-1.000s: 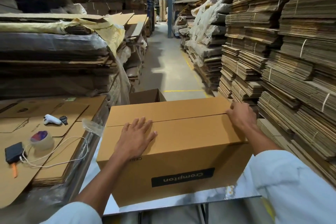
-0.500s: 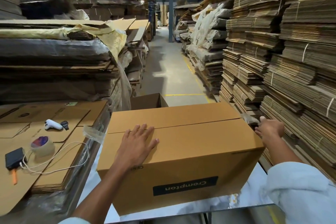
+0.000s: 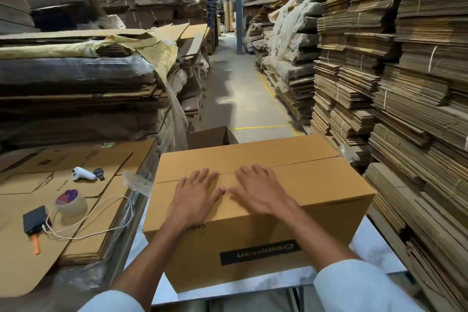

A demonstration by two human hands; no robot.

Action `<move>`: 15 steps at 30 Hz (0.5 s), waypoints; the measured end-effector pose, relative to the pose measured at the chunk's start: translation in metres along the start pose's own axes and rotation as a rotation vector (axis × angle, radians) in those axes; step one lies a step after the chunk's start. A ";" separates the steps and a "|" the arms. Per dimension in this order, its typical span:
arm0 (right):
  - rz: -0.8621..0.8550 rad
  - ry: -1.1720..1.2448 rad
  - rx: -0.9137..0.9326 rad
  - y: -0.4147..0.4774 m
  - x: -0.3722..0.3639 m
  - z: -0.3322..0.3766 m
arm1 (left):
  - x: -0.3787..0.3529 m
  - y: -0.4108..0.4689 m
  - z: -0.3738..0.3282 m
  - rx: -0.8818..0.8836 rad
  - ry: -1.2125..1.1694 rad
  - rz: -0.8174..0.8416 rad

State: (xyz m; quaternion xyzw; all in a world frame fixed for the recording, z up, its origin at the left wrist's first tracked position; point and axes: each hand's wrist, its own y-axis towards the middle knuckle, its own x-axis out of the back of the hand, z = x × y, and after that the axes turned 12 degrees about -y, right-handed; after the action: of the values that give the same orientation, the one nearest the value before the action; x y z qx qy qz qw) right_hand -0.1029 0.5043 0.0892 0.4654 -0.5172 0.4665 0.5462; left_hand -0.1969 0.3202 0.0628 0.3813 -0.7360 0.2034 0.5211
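A closed brown cardboard box [image 3: 316, 180] with a black label on its near side stands on a white-topped table [image 3: 374, 248] right in front of me. My left hand [image 3: 196, 194] lies flat on the box top with fingers spread, fingertips at the seam between the two flaps. Beside it, my right hand [image 3: 255, 189] also lies flat on the top with straight fingers, slightly blurred. Neither hand grips anything.
On flat cardboard sheets [image 3: 30, 268] to my left lie a tape roll [image 3: 71, 201], a white handle-shaped tool [image 3: 82, 174], a black device [image 3: 35, 218] with a white cable and an orange cutter [image 3: 36, 246]. An open box [image 3: 210, 137] stands behind. Tall cardboard stacks [image 3: 405, 109] flank the aisle.
My right hand left the box's right end, swung out to the right, then came back and landed flat on the top beside my left hand. The left hand stayed put.
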 end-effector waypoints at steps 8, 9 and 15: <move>0.082 -0.198 0.201 -0.028 -0.026 0.031 | 0.036 0.019 0.046 0.033 -0.029 0.006; 0.079 -0.202 0.209 -0.030 -0.027 0.032 | 0.046 0.025 0.055 0.058 -0.008 0.020; 0.009 -0.189 0.242 -0.057 -0.027 0.033 | 0.090 0.051 0.091 0.246 -0.020 0.058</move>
State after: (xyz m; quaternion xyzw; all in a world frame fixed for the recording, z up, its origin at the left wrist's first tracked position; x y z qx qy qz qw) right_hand -0.0516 0.4633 0.0619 0.5674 -0.5085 0.4819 0.4328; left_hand -0.3071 0.2579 0.1167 0.4228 -0.7213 0.3034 0.4570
